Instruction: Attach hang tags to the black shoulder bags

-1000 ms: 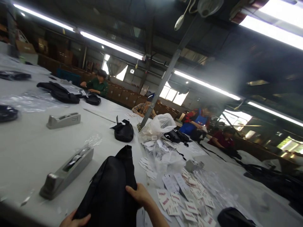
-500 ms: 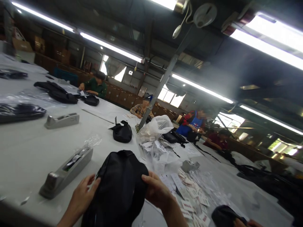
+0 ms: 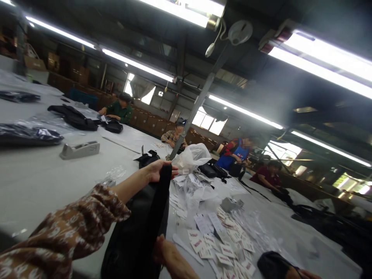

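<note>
A black bag (image 3: pixel 128 232) stands upright on the white table close in front of me, with a wide black strap (image 3: pixel 158 201) stretched along its right side. My left hand (image 3: pixel 158 170) reaches across the bag and is closed around the strap's upper end, its fingertips showing past the far edge. Lower down, my right hand (image 3: pixel 167 250) is closed at the bag's right side, against the strap; its fingers are partly hidden, and whether they grip the strap or the bag's body is unclear. Behind my left hand sits another black bag (image 3: pixel 148 158), partly covered.
Loose printed tags (image 3: pixel 223 248) lie spread to the right, near a white plastic bag (image 3: pixel 193 157). One tape dispenser (image 3: pixel 80 150) stands left; my sleeve mostly covers another. A metal post (image 3: pixel 193 116) rises from the table. A co-worker's hand (image 3: pixel 302 273) holds a dark item (image 3: pixel 273 264) at lower right.
My left hand has gone from the bag's left side up and right to the strap. My right hand has moved down its right side. The bag has turned, showing the strap.
</note>
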The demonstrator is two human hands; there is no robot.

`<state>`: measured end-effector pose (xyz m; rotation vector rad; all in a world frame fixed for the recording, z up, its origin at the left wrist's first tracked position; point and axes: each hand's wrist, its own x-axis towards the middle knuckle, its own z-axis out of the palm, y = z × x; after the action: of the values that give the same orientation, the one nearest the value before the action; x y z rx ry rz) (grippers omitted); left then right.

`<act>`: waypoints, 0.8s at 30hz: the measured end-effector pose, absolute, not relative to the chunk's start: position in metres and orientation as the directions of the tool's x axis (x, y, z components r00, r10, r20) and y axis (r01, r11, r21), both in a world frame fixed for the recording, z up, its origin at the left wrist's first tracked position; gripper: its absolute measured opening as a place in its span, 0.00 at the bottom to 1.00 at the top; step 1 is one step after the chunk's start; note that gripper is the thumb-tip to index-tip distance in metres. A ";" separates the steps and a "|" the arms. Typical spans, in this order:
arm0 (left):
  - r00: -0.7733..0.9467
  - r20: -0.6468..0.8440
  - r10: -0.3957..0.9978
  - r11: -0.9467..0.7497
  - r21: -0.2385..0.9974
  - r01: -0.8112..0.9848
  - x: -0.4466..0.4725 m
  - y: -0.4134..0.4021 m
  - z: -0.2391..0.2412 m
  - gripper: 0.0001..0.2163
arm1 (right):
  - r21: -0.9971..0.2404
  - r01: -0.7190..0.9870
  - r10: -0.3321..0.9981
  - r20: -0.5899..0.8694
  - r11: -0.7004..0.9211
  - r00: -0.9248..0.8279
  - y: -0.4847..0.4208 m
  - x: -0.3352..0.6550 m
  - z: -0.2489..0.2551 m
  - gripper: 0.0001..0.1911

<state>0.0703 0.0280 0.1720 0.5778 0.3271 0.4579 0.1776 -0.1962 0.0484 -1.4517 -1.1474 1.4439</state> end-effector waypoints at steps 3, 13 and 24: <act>0.863 -0.163 0.478 0.709 0.651 -0.270 0.076 0.025 0.188 0.13 | -0.989 -0.007 0.986 -0.150 -0.150 0.075 -0.167 0.199 0.082 0.41; 0.845 -0.035 0.533 0.585 0.737 -0.338 0.076 0.027 0.194 0.22 | -0.988 -0.108 0.910 -0.058 -0.111 -0.410 -0.143 0.138 0.205 0.18; 0.926 -0.136 0.351 0.582 0.807 -0.102 -0.033 -0.104 -0.014 0.47 | -0.952 -0.265 0.980 0.113 0.155 0.166 -0.049 0.194 0.315 0.07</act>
<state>-0.0332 -0.1042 -0.0144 0.9144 0.2961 0.2695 0.1945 -0.0488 0.3154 -0.9739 -0.9585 1.1227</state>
